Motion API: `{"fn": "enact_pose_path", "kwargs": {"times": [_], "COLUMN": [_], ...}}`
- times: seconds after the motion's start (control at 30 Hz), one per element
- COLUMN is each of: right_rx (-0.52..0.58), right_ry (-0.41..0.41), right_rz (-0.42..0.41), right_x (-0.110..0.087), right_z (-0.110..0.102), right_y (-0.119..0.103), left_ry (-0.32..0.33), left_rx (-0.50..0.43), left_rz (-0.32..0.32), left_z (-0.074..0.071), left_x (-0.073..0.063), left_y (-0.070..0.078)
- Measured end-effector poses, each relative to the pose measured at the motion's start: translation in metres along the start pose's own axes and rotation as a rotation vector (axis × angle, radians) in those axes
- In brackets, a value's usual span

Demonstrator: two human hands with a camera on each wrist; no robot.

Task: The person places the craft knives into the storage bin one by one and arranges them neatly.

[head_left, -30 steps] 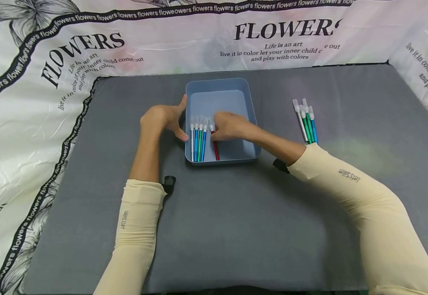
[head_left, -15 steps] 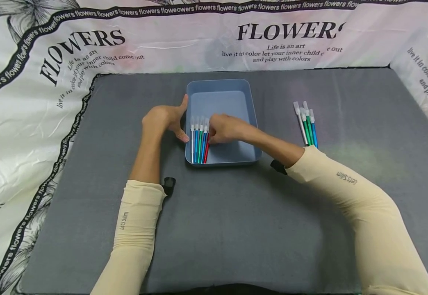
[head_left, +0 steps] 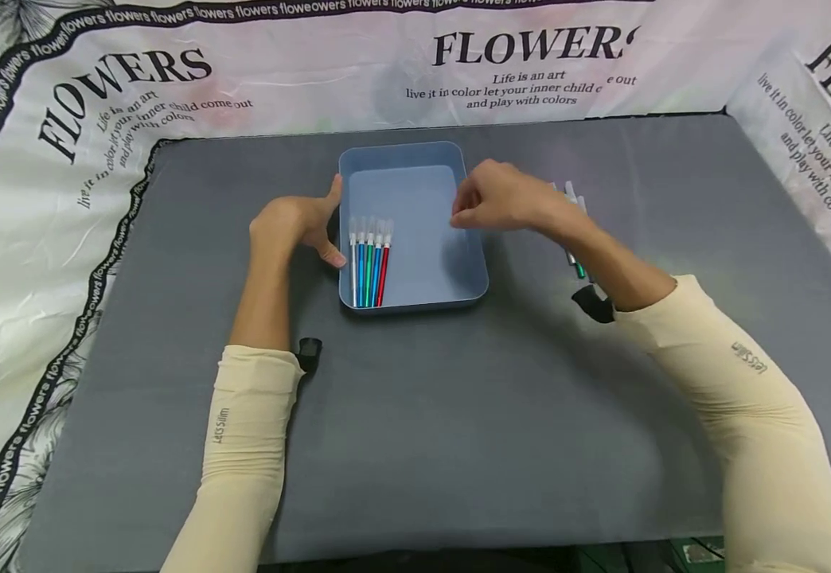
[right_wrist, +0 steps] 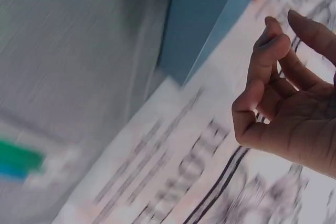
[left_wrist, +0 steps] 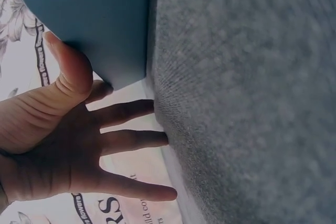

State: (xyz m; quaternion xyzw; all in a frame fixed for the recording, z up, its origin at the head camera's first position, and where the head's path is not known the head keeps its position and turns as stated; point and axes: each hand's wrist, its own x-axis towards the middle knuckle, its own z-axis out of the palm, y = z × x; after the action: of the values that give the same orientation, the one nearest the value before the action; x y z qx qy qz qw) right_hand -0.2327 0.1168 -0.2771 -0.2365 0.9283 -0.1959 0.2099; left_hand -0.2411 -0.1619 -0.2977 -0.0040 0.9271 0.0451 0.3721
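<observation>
In the head view a blue tray [head_left: 426,255] stands on the grey table. Several felt-tip pens [head_left: 368,270] with clear caps lie side by side along its left wall, a red pen [head_left: 384,274] at the right end of the row. My left hand [head_left: 294,223] touches the tray's left rim with the thumb; in the left wrist view its other fingers [left_wrist: 134,139] are straight and spread. My right hand [head_left: 505,197] hovers over the tray's right rim. Its fingers are loosely bent, and the right wrist view shows nothing between them.
More felt-tip pens [head_left: 571,191] lie on the table right of the tray, partly hidden by the right forearm; they look blurred in the right wrist view. Behind the table hangs a flower-printed sheet [head_left: 315,87], which also covers the left side.
The right hand slid the red pen left against the row, let go of it, then rose and moved right to the tray's rim. The left hand keeps its place at the tray.
</observation>
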Motion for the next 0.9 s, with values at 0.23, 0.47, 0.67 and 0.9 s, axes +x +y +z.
{"fn": "enact_pose_path", "kwargs": {"times": [0.23,0.47,0.67,0.9], "right_rx": [0.049,-0.001,-0.031,-0.056], "right_ry": [0.059,0.03,-0.003,-0.057], "right_rz": [0.126,0.2,0.246,0.284], "right_x": [-0.024,-0.031,-0.033,-0.026], "right_z": [-0.026,-0.033,-0.038,-0.042], "right_y": [0.056,0.095,0.108,0.119], "left_ry": [-0.006,-0.026,-0.009,-0.015], "left_rx": [0.03,0.037,0.025,0.043], "left_rz": [0.004,0.034,-0.002,-0.017], "left_z": [-0.003,0.0,-0.002,-0.003], "left_x": [0.001,0.002,-0.002,0.001], "left_y": [-0.002,-0.003,-0.005,-0.004]}}
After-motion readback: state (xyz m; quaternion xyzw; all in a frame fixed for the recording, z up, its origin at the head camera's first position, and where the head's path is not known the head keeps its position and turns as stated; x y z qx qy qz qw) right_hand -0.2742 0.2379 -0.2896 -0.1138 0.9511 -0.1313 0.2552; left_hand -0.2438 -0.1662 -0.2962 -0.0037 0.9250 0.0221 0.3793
